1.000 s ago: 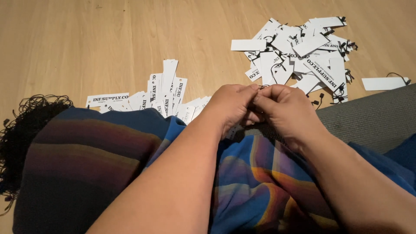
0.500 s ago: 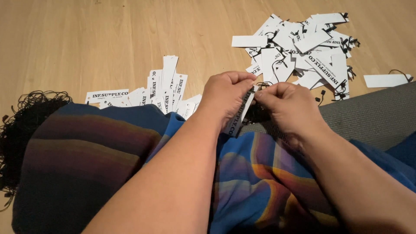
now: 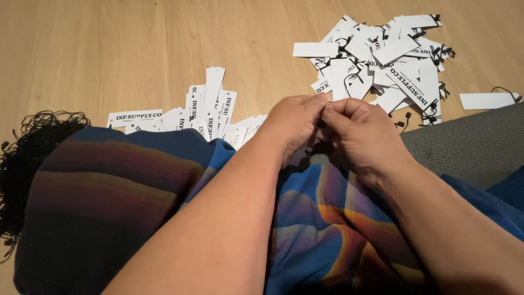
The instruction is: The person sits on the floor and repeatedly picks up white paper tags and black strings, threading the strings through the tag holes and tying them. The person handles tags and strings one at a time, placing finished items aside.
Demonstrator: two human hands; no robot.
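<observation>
Left hand (image 3: 295, 123) and right hand (image 3: 363, 131) pressed together, fingertips closed over something small; what they pinch hidden behind knuckles. Forearms cut off by bottom edge. Row of white tags (image 3: 202, 112) half covered by striped cloth (image 3: 125, 186). Black string bundle (image 3: 33, 147) runs off left edge. Single tag (image 3: 487, 100) near right edge, its cord too thin to follow. Grey pad (image 3: 469, 147) cut off at right.

The scene is being lit warmly and evenly; soft shadows are being cast beside the white tags (image 3: 382, 54), which stay sharp.
</observation>
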